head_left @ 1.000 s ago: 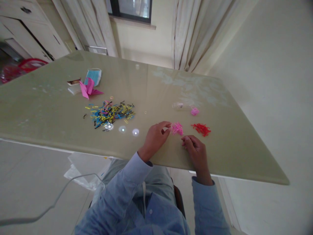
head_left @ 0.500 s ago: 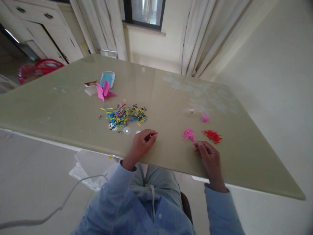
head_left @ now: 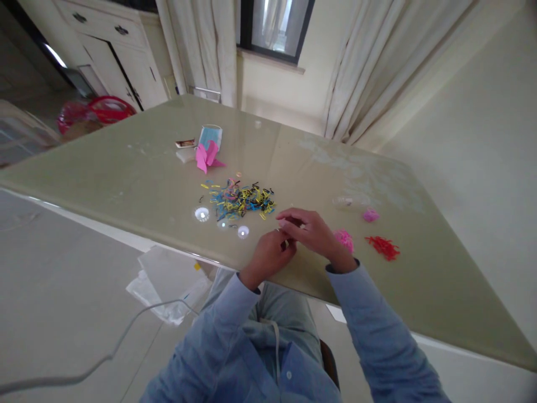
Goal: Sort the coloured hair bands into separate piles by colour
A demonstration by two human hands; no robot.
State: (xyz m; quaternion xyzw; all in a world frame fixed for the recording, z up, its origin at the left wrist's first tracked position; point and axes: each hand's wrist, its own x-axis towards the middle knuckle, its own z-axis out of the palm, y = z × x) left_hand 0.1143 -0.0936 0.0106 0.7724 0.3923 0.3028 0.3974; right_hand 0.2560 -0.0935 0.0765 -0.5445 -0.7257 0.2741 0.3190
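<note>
Near the table's front edge my left hand (head_left: 272, 253) has its fingers closed; whatever they hold is too small to make out. Crossing over it from the right, my right hand (head_left: 308, 230) touches its fingertips, its own fingers bent together, their contents hidden. A mixed pile of yellow, blue and black bands (head_left: 243, 200) lies just beyond and left of both hands. Beside my right wrist is a pile of pink bands (head_left: 344, 240), partly covered by it. Red bands (head_left: 383, 247) form a heap farther right.
A pink folded paper piece (head_left: 208, 157), a blue face mask (head_left: 210, 137) and a small wrapper (head_left: 185, 144) lie at the back left of the table (head_left: 138, 196). A clear plastic item (head_left: 348, 201) and a pink-purple bundle (head_left: 370, 215) lie to the right.
My right hand has moved left from beside the pink and red piles to meet my left hand. The camera view has shifted, so the table things appear farther right.
</note>
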